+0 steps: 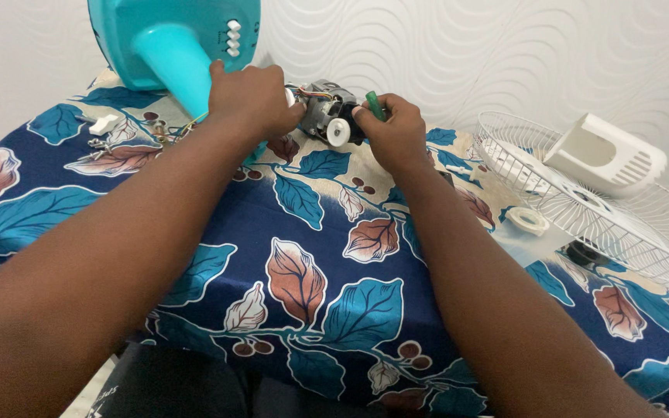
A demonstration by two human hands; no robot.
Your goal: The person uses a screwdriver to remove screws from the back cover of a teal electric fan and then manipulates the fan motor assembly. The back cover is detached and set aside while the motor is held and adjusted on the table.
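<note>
Fan motor sits at table's far edge beside turquoise fan stand. L hand clamps the motor body, steadying it; R hand pinches green-handled screwdriver w/ tip toward it. Wire grille parked right, out of the way.

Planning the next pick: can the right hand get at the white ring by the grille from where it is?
Probably yes. The right hand holds a green tool at the motor, so it is occupied, but only bare cloth lies between it and the white ring.
</note>
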